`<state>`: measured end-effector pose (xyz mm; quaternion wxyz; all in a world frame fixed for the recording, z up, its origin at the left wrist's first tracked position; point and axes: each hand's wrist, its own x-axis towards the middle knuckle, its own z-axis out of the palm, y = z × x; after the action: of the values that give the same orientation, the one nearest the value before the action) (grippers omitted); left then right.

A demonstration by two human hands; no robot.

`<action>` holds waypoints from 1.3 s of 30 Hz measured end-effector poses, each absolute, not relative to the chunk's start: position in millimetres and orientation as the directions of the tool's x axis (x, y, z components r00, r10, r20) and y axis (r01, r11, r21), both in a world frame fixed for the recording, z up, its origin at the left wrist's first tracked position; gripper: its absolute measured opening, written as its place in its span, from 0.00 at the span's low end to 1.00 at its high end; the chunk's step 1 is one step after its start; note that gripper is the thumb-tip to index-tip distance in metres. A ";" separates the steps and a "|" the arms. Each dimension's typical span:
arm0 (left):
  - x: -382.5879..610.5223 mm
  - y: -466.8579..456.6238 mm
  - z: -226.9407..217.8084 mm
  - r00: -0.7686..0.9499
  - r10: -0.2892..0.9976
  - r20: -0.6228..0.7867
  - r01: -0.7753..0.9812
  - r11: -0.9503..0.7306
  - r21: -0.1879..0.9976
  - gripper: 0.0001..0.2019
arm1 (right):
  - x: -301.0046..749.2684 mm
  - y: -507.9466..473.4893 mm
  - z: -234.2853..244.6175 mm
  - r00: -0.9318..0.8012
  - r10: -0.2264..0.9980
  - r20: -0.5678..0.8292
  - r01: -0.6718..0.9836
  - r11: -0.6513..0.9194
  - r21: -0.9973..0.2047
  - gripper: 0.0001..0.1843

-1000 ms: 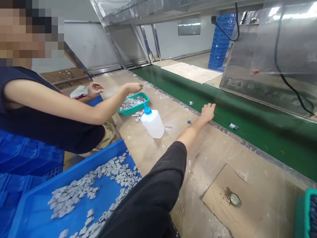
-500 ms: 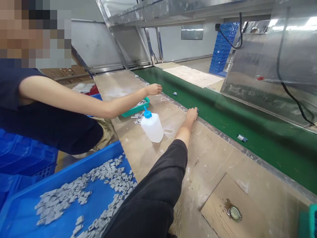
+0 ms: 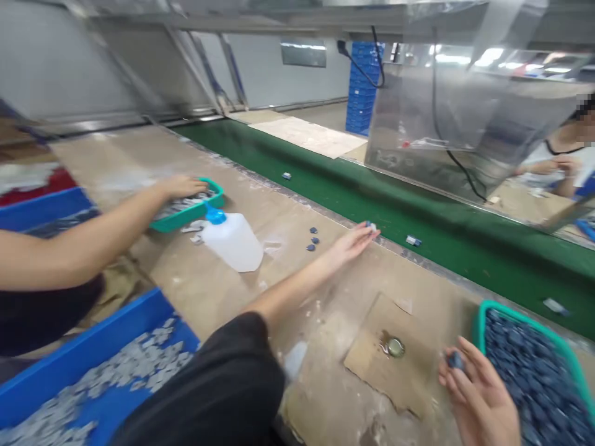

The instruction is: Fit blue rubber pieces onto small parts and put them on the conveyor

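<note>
My left hand (image 3: 353, 243) reaches to the near edge of the green conveyor belt (image 3: 341, 188). Between its fingertips is a small white-and-blue plastic piece (image 3: 370, 227). Low on the right, my right hand (image 3: 486, 393) is palm up and pinches a small dark blue plastic piece (image 3: 455, 359) between thumb and fingers. It is close beside a green basket (image 3: 481, 328) full of similar dark blue pieces. Three loose dark blue pieces (image 3: 315, 240) lie on the table left of my left hand.
A white bottle (image 3: 235, 243) with a blue cap stands left. A co-worker's hand (image 3: 183, 186) is over another green basket (image 3: 174, 222) of grey pieces. A blue tray (image 3: 106, 328) holds grey pieces. A metal cap (image 3: 396, 347) lies on cardboard (image 3: 362, 347). Joined pieces (image 3: 413, 240) lie on the belt.
My view has swung right, bringing in my right hand and the basket of dark blue pieces. Three dark blue pieces now show on the table. The co-worker's hand moved from the belt edge to the basket.
</note>
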<state>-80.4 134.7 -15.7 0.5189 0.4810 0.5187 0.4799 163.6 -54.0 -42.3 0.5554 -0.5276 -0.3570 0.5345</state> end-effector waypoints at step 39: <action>-56.2 15.1 -59.1 0.479 0.845 -0.237 -0.332 0.424 0.842 0.13 | 117.8 -24.6 -34.7 0.030 0.986 0.166 0.024 0.166 -0.986 0.17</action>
<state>-56.2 15.1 -59.1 0.7726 0.3777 0.3395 0.3811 117.8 -24.6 -34.7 0.5424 -0.4699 -0.5373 0.4431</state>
